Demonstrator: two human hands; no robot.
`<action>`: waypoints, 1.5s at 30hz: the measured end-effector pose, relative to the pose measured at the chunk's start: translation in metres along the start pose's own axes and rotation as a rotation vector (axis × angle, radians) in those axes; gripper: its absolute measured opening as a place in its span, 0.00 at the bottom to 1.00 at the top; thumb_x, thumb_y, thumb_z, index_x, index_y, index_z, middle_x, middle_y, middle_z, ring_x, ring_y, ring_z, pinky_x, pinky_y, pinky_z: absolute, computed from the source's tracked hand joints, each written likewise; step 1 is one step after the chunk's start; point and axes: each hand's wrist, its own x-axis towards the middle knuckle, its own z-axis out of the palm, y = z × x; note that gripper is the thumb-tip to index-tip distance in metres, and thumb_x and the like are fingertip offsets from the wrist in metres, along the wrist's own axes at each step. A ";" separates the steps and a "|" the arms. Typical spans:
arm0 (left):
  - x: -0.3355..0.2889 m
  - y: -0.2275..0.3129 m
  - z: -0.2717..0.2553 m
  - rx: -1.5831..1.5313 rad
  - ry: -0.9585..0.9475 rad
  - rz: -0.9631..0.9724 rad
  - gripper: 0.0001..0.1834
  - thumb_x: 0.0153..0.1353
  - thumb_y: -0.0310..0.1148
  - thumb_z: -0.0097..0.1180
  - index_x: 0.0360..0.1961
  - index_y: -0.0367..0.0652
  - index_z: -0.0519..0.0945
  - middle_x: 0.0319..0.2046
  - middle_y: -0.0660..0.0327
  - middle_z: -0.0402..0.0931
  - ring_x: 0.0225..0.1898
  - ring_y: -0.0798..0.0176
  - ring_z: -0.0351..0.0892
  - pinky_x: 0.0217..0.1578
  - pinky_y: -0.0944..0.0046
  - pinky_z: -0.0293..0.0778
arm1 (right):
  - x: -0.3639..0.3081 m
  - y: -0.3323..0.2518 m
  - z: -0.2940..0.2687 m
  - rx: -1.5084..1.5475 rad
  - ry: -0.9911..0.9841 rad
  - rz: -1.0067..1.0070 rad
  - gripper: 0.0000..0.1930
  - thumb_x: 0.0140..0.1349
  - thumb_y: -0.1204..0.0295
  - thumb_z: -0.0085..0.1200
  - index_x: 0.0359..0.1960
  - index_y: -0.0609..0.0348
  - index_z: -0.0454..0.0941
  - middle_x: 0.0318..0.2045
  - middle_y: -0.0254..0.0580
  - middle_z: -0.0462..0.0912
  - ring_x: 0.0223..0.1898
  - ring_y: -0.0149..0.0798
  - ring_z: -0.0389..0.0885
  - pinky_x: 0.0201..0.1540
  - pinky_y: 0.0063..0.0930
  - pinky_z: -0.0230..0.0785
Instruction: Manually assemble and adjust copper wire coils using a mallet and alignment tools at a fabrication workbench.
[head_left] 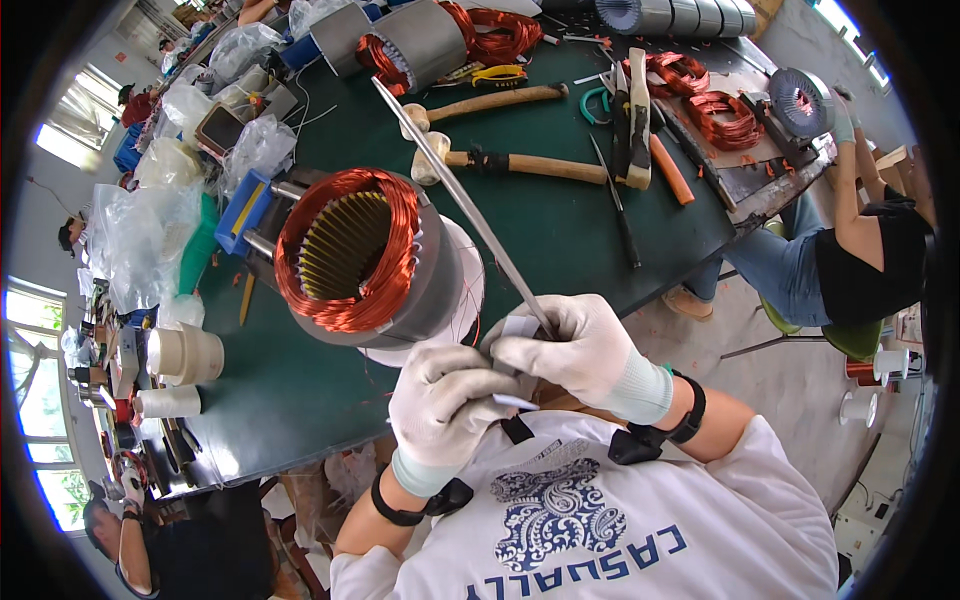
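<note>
My right hand [582, 352], in a white knit glove, is closed on the lower end of a long, tapered metal tool [462, 200]. The tool slants up and left to a thin tip; its exact kind is not clear. My left hand [440, 400], gloved the same way, pinches a small piece of white paper [514, 402] close beside the right fingers. Another pale paper piece [519, 326] shows at the right hand's fingertips. Just beyond my hands stands a motor stator [425, 285] with a ring of red copper windings [345, 318] and yellowish slot liners inside.
Mallets [530, 165] with wooden handles, yellow-handled pliers [498, 78] and copper coils [722, 118] lie across the green table [290, 400]. Clear plastic bags [150, 235] and a cream spool [185, 355] line the left side. Co-workers sit at right [865, 250] and lower left [200, 545].
</note>
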 end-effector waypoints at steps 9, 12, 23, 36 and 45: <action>0.007 0.014 -0.004 0.180 -0.068 -0.271 0.08 0.55 0.35 0.68 0.34 0.45 0.84 0.38 0.59 0.79 0.40 0.50 0.78 0.42 0.52 0.75 | 0.002 0.012 -0.001 -0.076 -0.089 -0.187 0.15 0.73 0.71 0.54 0.54 0.67 0.83 0.29 0.28 0.81 0.33 0.17 0.71 0.36 0.16 0.70; 0.008 0.015 -0.007 0.335 -0.153 -0.134 0.09 0.54 0.35 0.66 0.36 0.48 0.84 0.39 0.60 0.79 0.44 0.52 0.77 0.46 0.51 0.75 | -0.004 0.017 -0.003 0.143 -0.154 -0.137 0.15 0.73 0.72 0.54 0.56 0.68 0.82 0.32 0.28 0.81 0.35 0.18 0.72 0.37 0.17 0.71; -0.001 0.019 0.008 0.296 0.062 -0.052 0.17 0.53 0.36 0.74 0.42 0.47 0.83 0.38 0.62 0.81 0.36 0.53 0.83 0.37 0.55 0.79 | -0.006 0.010 0.016 0.205 -0.011 -0.193 0.12 0.77 0.74 0.50 0.51 0.71 0.82 0.40 0.38 0.87 0.40 0.26 0.85 0.45 0.21 0.79; 0.004 0.008 -0.001 0.031 -0.068 -0.104 0.09 0.62 0.33 0.65 0.27 0.42 0.81 0.22 0.56 0.75 0.25 0.48 0.76 0.27 0.52 0.70 | -0.013 0.019 0.014 0.201 0.055 -0.124 0.10 0.74 0.73 0.55 0.48 0.67 0.82 0.33 0.33 0.84 0.34 0.22 0.78 0.38 0.19 0.74; 0.003 0.008 -0.005 0.361 -0.201 0.086 0.14 0.59 0.43 0.66 0.41 0.46 0.86 0.39 0.57 0.83 0.42 0.54 0.83 0.41 0.58 0.77 | -0.021 0.022 -0.010 0.183 0.045 0.013 0.06 0.70 0.75 0.56 0.39 0.66 0.81 0.28 0.35 0.83 0.29 0.25 0.80 0.34 0.22 0.75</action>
